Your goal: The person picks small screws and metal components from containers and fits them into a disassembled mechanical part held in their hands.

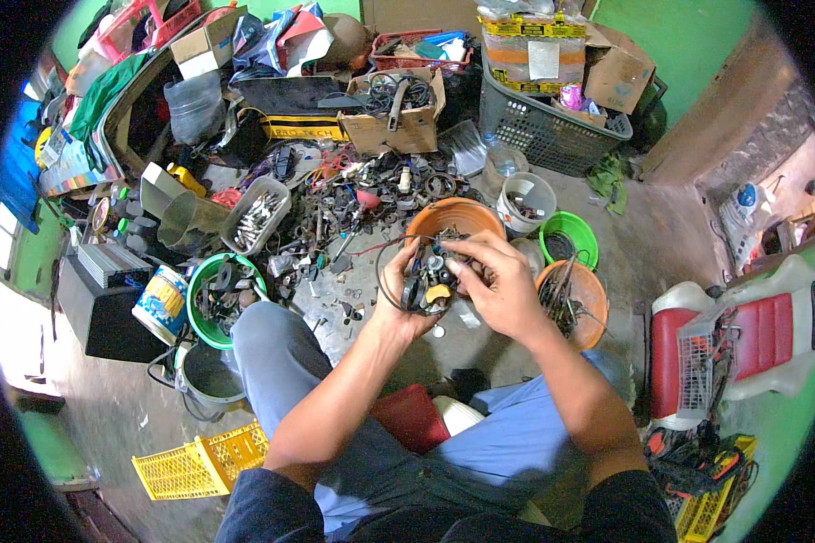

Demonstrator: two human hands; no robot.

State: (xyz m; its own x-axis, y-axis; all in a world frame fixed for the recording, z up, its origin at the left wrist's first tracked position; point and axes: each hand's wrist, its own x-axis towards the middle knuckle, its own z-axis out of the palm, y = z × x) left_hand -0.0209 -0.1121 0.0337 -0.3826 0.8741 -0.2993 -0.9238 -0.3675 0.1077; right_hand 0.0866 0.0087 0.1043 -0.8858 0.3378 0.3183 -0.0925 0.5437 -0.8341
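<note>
Between my hands, above the floor in front of my knees, is a small black and silver mechanical assembly (438,273) with a yellow part. My left hand (400,299) is wrapped round its left side and underside. My right hand (502,282) closes in from the right, thumb and fingertips pressed on its top. A dark thin cable (379,279) loops out past my left hand, and a reddish wire runs along its upper end. My fingers hide part of the assembly, so its exact kind is unclear. Just beyond stands an orange bucket (453,214) holding dark scraps.
A heap of small parts (362,204) spreads ahead. Around me stand a green basin (217,317) of parts, a white bucket (527,201), a bright green tub (570,237) and another orange bucket (589,312). A yellow crate (190,466) lies at left, a red-and-white seat (765,335) at right.
</note>
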